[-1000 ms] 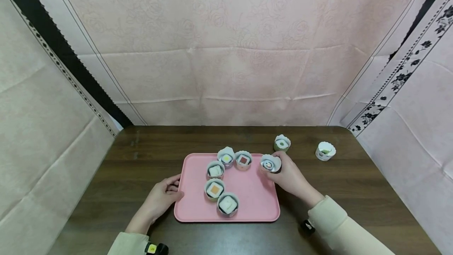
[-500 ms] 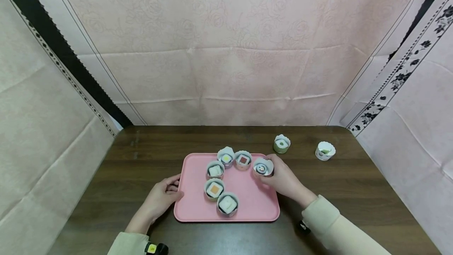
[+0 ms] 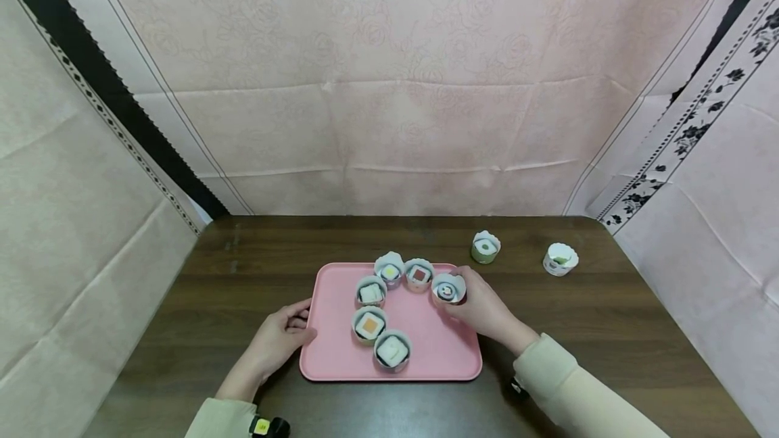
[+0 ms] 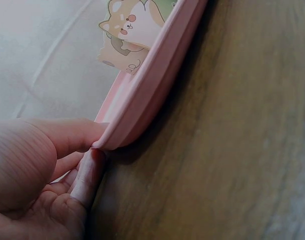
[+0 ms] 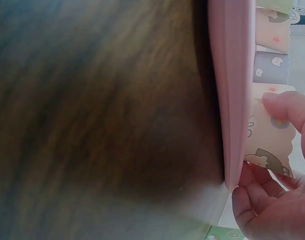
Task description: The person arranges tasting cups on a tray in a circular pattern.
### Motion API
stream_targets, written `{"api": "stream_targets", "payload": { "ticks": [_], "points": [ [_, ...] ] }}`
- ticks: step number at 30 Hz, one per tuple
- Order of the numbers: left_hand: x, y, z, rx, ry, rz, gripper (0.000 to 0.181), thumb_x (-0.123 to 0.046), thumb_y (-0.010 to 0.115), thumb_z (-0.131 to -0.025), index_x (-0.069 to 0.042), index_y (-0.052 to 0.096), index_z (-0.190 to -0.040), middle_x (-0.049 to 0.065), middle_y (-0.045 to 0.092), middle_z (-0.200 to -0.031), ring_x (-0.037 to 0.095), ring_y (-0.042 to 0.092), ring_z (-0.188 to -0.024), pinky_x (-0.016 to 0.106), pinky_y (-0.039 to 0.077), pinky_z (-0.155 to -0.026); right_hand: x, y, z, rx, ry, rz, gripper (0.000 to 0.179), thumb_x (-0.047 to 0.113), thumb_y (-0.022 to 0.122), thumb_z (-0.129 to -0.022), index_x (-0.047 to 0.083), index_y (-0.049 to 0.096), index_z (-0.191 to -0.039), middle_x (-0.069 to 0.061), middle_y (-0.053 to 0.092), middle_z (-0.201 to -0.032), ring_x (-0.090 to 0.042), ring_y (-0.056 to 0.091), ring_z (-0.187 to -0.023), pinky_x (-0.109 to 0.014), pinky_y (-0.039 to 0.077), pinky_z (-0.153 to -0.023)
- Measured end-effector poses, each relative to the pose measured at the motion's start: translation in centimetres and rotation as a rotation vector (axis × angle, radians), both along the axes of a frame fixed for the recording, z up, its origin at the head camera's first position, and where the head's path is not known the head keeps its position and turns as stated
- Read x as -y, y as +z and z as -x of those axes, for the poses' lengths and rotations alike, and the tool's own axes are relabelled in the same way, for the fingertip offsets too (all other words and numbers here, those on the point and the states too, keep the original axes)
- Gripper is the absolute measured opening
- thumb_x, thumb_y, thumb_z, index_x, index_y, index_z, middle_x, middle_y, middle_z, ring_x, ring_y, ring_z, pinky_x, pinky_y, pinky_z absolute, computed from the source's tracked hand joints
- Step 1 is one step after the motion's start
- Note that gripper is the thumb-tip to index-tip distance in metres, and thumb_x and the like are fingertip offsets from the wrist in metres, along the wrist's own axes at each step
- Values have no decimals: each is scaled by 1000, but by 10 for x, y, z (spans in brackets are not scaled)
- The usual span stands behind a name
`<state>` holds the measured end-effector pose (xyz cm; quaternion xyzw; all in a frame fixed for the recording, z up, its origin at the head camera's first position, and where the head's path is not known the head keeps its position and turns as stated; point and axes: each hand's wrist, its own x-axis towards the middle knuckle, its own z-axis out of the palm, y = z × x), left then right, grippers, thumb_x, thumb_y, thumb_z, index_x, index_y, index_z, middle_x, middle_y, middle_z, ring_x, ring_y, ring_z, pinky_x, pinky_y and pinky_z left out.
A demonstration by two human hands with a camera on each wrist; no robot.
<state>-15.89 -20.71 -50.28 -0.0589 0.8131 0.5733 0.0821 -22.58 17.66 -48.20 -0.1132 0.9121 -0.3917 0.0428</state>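
My left hand [image 3: 275, 342] pinches the left rim of a pink tray [image 3: 435, 355]; the left wrist view puts the thumb above the rim and a finger below. At the tray's right side, my right hand [image 3: 487, 308] grips a small paper cup [image 3: 449, 288] with a wavy rim and a round-patterned piece inside. In the right wrist view this printed cup [image 5: 270, 137] stands just inside the tray wall [image 5: 235, 75], thumb against its side. Beside it on the tray is a cup with a red-brown square [image 3: 418, 276]. Whether the held cup touches the tray floor is unclear.
Several more filled cups stand on the tray, among them one with an orange square [image 3: 368, 326] and one with a white block [image 3: 392, 351]. Beyond the tray, a green cup [image 3: 485, 247] and a white cup [image 3: 560, 259] stand on the wooden table [image 3: 243, 269].
My right hand has carried the round-patterned cup left, from over the tray's right rim to beside the cup with the red-brown square. The left hand and tray have stayed put.
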Motion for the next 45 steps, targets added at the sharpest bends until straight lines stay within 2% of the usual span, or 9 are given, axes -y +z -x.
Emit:
{"api": "stream_targets", "payload": {
  "ticks": [22, 32, 36, 41, 45],
  "points": [
    [0, 0, 0, 0, 0, 24, 58, -4, 73, -84, -6, 52, -138, 12, 55, -113, 21, 59, -93, 30, 52, -74, 2, -4, 3, 28, -17, -16, 64, 24, 86, -74, 10, 49, -124, -3, 56, -111, -20, 56, -99, -40, 51, -87],
    [0, -1, 1, 8, 6, 32, 58, -5, 74, -84, -6, 53, -138, 12, 55, -113, 21, 59, -93, 30, 52, -74, 1, -5, 2, 34, -23, -19, 77, 27, 86, -74, 9, 44, -136, -6, 54, -122, -22, 55, -108, -43, 49, -93],
    [0, -1, 1, 7, 6, 26, 57, -4, 73, -84, -6, 53, -138, 12, 55, -113, 21, 59, -93, 30, 52, -74, -1, -2, 2, 14, -23, -23, 80, 29, 86, -73, 10, 43, -137, -5, 54, -122, -21, 55, -108, -42, 49, -92],
    [0, -1, 1, 6, 0, 16, 58, -4, 73, -84, -6, 52, -138, 12, 55, -113, 21, 59, -94, 30, 52, -74, -8, 4, 0, -30, 13, 25, 81, 35, 87, -71, 9, 46, -135, -5, 58, -112, -22, 57, -95, -38, 50, -80],
    [0, -2, 2, 6, 1, 22, 58, -4, 73, -84, -6, 52, -138, 12, 55, -113, 21, 59, -94, 30, 52, -75, -17, 9, -1, -50, 26, 48, 86, 43, 85, -71, 8, 45, -137, -7, 59, -117, -24, 58, -103, -42, 50, -85]
  ]
}}
